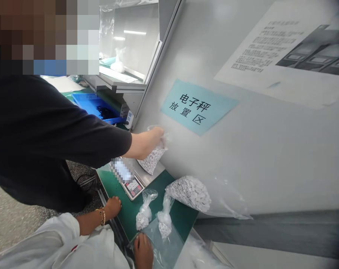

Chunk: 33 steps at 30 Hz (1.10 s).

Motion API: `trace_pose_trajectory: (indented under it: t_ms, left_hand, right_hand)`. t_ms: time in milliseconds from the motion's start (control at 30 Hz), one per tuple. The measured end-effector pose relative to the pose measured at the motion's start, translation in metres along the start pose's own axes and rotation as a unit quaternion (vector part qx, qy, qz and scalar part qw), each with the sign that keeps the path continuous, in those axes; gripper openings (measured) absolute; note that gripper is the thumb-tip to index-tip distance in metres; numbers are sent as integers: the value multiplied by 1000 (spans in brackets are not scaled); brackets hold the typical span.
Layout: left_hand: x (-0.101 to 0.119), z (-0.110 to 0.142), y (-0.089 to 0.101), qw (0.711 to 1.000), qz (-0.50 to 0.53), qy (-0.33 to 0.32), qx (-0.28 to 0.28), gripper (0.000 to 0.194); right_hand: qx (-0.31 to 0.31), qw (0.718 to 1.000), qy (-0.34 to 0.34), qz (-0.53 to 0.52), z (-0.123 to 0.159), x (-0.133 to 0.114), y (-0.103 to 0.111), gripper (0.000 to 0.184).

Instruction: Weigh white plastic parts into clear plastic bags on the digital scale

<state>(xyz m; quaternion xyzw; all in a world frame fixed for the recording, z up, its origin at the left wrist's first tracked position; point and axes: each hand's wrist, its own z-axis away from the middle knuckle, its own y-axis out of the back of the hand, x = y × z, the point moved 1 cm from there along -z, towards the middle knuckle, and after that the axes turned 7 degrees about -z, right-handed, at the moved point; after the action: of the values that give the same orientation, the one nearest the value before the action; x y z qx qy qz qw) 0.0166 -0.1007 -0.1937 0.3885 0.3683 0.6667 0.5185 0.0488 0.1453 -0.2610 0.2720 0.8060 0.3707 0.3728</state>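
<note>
My left hand (113, 207), with bracelets at the wrist, rests curled at the green table's edge, holding nothing I can see. My right hand (143, 251) lies with bent fingers at the near edge, beside a flat clear plastic bag (173, 244). Just beyond it are a small knotted bag of white pieces (142, 219) and another knotted bag (165, 225). A larger open bag of white pieces (190, 192) leans toward the wall. A co-worker's hand (147, 144) grips the top of a filled bag (152, 160) on the electronic scale (133, 188).
The co-worker's dark sleeve (82, 130) reaches across from the left. A blue tray (88, 106) with black parts sits farther back. The grey wall panel (242, 149) bounds the table and bears a blue label (197, 108) and a printed sheet (256, 48).
</note>
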Motion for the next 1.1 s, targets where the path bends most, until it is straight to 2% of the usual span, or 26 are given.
trace_pose_trajectory:
  t_ms: [267,433,600,733,900,1100]
  left_hand:
    - [-2,-1,-3,1000,15,1,-1,32]
    - [0,1,3,1000,24,5,-7,29]
    - [3,5,9,1000,-2,9,-13,33]
    - [2,5,6,1000,7,12,-12,38]
    - [2,2,2,1000,6,12,-9,34]
    - [3,3,6,1000,-5,4,-15,32]
  right_hand:
    - [-10,1000,-15,-17,0,-3,2,19]
    - [-17,999,-21,-24,0,-4,3,21]
    - [-22,999,-25,-29,-1,-5,4,22]
    - [-27,999,-29,-31,-1,-4,4,20]
    - [-24,999,-30,-31,0,-3,3,19]
    - [-27,999,-30,-34,0,-2,3,18]
